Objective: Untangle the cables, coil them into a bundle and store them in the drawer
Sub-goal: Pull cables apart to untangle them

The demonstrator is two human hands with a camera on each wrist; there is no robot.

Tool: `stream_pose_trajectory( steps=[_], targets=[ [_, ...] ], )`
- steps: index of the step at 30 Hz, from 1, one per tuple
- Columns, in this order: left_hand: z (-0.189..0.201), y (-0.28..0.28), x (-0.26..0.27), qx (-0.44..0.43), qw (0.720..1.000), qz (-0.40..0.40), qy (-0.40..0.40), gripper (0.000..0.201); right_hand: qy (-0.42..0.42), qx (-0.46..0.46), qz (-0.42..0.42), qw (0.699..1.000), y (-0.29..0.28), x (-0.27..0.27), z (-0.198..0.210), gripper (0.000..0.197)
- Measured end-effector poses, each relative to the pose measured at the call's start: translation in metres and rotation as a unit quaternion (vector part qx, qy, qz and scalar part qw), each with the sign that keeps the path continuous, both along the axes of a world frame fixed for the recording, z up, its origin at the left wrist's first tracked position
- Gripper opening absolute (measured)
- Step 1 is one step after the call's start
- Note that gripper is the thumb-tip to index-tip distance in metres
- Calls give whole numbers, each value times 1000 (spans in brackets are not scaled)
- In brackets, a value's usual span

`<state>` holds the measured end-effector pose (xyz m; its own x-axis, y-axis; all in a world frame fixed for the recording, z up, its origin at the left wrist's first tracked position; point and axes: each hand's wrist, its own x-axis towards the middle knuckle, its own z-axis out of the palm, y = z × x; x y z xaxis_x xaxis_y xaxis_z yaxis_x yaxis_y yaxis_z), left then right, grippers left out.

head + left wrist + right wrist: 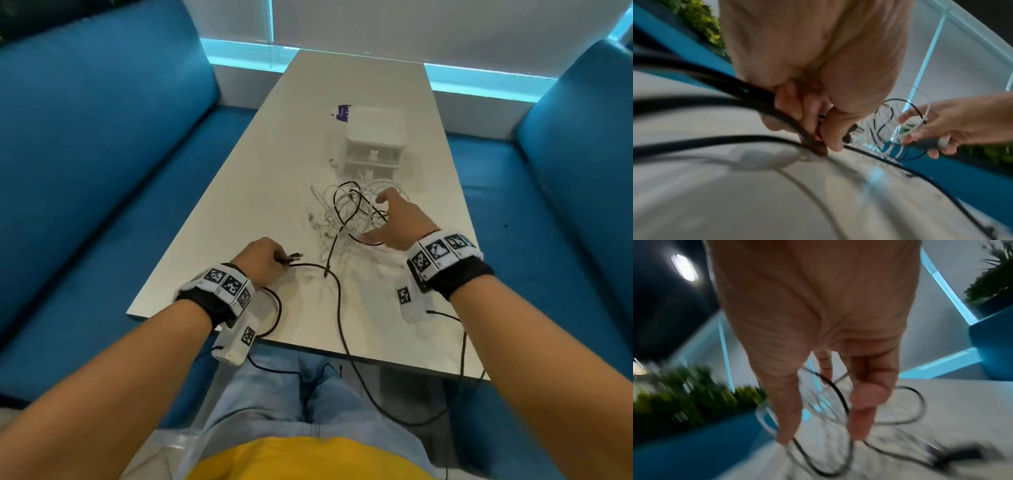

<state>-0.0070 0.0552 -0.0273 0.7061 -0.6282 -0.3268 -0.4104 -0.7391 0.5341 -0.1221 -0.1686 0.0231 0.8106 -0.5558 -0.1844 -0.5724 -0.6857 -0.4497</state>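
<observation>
Left grip (807,116) clenching black cable (875,155); right grip (394,219), head-view spread, wrist-view fingers among tangled cables (346,212).

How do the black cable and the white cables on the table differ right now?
The black cable trails long, from the tangle over the table's near edge; the white cables lie piled in loops before the small drawer unit. The left hand pinches the black cable's plug end; the right hand reaches into the tangle with spread fingers. Both remain intertwined there.

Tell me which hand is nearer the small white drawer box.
Right. The right hand reaches into the cable tangle just before the small white drawer box; the left hand sits nearer the table's edge.
</observation>
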Motion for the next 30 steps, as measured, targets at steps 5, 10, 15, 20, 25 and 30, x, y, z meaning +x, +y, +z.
stream_pose_trajectory(
  steps=[5,10,15,20,25,30],
  targets=[
    [35,-4,-14,-103,991,-62,67,11,-183,-25,43,982,39,-58,27,52],
    [80,-26,-60,-162,969,-129,136,8,-108,62,105,987,58,-96,13,44],
    [106,-42,-91,-192,950,-192,156,12,-84,124,103,983,46,-121,7,13],
    [125,-58,-118,-247,937,-197,146,4,-34,142,48,988,18,-181,-9,11],
    [126,-83,-147,-234,937,-188,179,22,31,184,5,982,22,-227,-39,8],
    [132,-106,-179,-249,929,-209,174,31,115,205,-6,972,18,-270,-62,18]
  ],
)
